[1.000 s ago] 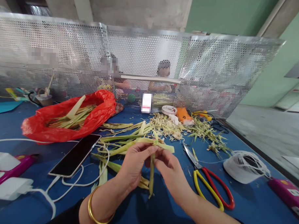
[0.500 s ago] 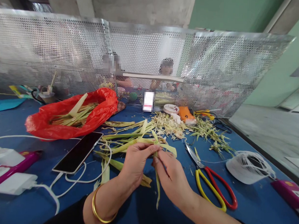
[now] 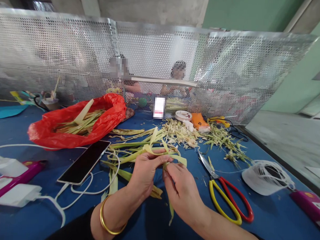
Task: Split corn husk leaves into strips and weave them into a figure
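Observation:
My left hand [image 3: 144,173] pinches a pale green strip of dried leaf, which looks like corn husk [image 3: 179,159], between thumb and fingers. My right hand [image 3: 182,185] is closed on the same piece close by, and its fingertips almost meet the left thumb. Leaf ends stick out above and to the right of the fingers, and a narrow tail hangs below the right hand. The exact join is covered by my fingers. Behind and under my left hand lie loose husk strips [image 3: 127,146]. Scissors [image 3: 220,188] with one yellow and one red handle rest right of my right hand.
A red plastic bag [image 3: 49,132] of husk strips stands left, beside a phone [image 3: 83,163] on a charging cable. Shredded husk [image 3: 180,134], an orange packet [image 3: 200,122] and a white spool of cord [image 3: 262,183] lie right. A perforated metal screen [image 3: 157,46] divides off two people.
My right hand has turned slightly inward and closed further round the husk, covering more of its hanging part. The left hand stays nearly still.

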A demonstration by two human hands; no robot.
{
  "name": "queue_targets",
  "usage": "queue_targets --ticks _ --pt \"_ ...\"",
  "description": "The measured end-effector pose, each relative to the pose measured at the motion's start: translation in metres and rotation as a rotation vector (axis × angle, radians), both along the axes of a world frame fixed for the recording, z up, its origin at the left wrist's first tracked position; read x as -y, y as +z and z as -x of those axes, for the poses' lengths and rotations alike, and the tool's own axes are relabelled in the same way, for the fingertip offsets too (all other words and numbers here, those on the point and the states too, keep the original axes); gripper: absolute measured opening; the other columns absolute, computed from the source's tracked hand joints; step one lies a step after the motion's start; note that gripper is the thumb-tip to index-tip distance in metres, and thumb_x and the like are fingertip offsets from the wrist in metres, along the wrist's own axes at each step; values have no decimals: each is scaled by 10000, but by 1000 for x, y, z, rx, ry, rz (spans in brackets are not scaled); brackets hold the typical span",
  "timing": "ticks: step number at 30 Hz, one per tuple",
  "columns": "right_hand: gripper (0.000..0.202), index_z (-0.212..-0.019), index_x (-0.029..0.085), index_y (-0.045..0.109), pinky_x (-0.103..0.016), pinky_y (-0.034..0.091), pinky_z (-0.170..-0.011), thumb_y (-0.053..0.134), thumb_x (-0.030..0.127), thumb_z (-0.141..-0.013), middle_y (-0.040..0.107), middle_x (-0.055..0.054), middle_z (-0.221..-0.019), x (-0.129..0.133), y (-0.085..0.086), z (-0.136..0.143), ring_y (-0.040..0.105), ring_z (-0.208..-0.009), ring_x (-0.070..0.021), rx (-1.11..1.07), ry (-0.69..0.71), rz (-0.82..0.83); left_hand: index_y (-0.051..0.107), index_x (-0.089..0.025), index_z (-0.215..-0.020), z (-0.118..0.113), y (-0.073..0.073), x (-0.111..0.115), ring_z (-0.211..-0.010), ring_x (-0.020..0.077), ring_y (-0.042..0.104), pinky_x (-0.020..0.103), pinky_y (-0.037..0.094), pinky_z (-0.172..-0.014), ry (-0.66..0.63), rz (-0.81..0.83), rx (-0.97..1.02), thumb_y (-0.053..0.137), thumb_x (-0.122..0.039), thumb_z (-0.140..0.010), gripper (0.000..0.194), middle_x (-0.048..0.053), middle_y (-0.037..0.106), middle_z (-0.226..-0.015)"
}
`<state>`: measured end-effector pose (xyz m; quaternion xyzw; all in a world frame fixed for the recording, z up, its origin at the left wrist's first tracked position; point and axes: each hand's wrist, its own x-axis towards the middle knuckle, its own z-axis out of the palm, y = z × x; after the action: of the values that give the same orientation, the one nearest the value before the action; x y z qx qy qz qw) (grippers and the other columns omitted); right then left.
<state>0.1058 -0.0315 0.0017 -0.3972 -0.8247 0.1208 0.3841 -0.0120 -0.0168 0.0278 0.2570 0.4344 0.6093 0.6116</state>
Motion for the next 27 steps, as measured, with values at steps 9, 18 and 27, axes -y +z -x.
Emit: queue_targets --ticks 9,18,27 --pt "146 -879 197 603 -288 371 -659 513 305 -918 611 -51 -772 -10 26 -24 533 -714 -180 -40 -216 -205 709 -134 -858 11 4 -5 -670 127 637 238 504 -711 -158 -21 -63 774 -337 -656 294 45 708 -717" --pt "233 -692 201 587 -245 372 -633 528 292 -898 611 10 -680 -25 24 -23 524 -681 -143 -104 -34 274 677 -135 -755 8 4 -3 -488 69 497 185 412 -510 -170 -122 -349 747 -305 -666 204 -28 587 -560" --pt "227 -639 200 512 -267 375 -621 536 225 -864 560 7 -640 -18 29 -25 496 -656 -150 -43 -2 191 687 -126 -753 6 0 -4 -485 82 497 216 468 -497 -87 -134 -415 723 -270 -650 181 -6 611 -593"
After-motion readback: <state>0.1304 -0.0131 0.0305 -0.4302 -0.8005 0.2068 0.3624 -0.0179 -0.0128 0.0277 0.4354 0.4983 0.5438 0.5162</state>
